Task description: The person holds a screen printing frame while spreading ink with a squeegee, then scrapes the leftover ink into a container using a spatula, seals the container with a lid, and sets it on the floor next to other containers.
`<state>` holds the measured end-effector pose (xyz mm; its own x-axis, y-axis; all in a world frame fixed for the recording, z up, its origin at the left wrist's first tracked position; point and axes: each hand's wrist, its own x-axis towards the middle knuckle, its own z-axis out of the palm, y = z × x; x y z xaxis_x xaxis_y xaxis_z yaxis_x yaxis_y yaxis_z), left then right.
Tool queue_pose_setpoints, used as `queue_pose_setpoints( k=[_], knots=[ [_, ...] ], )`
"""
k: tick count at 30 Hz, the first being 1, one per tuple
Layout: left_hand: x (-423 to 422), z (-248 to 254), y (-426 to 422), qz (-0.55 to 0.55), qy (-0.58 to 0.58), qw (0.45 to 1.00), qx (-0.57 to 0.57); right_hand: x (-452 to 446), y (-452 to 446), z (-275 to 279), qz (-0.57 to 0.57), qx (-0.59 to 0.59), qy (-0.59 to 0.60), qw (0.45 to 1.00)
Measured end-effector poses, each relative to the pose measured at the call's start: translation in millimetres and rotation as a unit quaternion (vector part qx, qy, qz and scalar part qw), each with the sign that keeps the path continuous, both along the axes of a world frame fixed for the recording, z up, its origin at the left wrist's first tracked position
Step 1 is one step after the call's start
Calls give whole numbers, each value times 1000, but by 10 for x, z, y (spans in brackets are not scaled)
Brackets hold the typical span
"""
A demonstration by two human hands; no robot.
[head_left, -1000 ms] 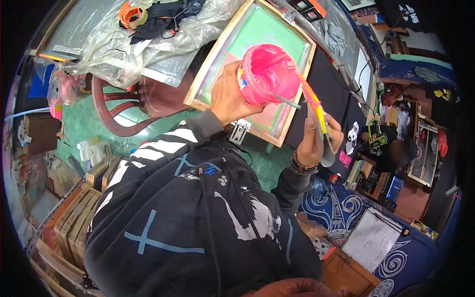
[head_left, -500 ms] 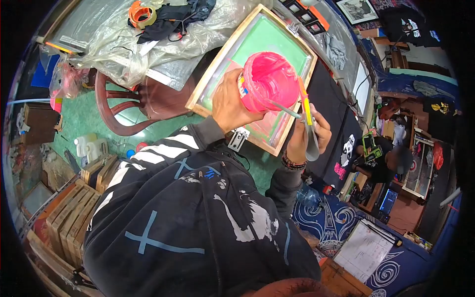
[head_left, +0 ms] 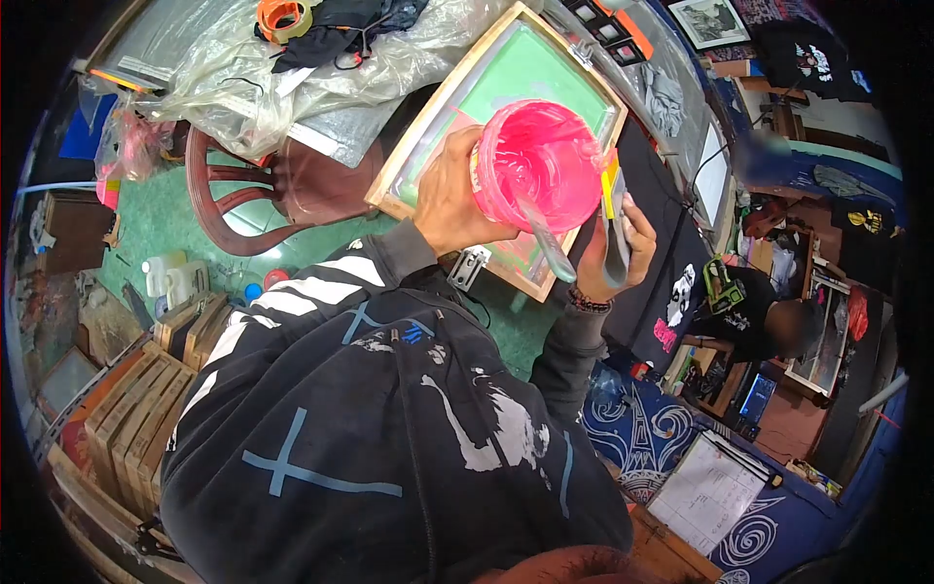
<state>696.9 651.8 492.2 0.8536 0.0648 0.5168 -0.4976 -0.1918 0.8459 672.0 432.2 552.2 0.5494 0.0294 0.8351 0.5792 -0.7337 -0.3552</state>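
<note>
My left hand [head_left: 452, 200] is wrapped round the side of a pink-smeared tub [head_left: 491, 200]. The tub's mouth tilts up toward me, and thick pink ink [head_left: 535, 170] coats its inside. A grey-green stirring stick [head_left: 553, 251] leans out over the near rim. On the right, my right hand [head_left: 628, 248] grips a flat grey scraper [head_left: 617, 253] with a yellow strip [head_left: 611, 190], whose upper end, with pink on it, is at the tub's right rim. Below the tub is a wooden-framed printing screen [head_left: 533, 284] with green mesh [head_left: 511, 73].
Black printed fabric [head_left: 647, 243] lies right of the screen. A brown plastic chair [head_left: 282, 200] stands left, by a plastic-covered table [head_left: 209, 88] with tape rolls [head_left: 284, 19]. Wooden frames [head_left: 136, 419] are stacked lower left. Another person [head_left: 754, 316] is at the right.
The tub's mouth has turned more toward me. The stirring stick's outer end has swung down, showing more of it. My right hand and the scraper have shifted slightly right.
</note>
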Motion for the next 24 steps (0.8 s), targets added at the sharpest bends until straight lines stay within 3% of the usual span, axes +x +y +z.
queue_pose_setpoints(
  k=[12,18,20,22,24],
  knots=[
    [-35,26,117,3,-26,1000,-3,81,-264,22,-61,-35,-28,997],
    [63,-65,127,-3,-5,999,34,-76,-417,441,-57,121,121,984],
    [115,-88,106,8,-4,1000,27,-59,-286,619,-60,135,93,985],
    [175,-39,121,-57,1,998,-7,-104,-261,806,-8,121,124,985],
    [207,171,102,-82,-59,994,39,-165,-148,1002,3,168,184,968]
  ],
)
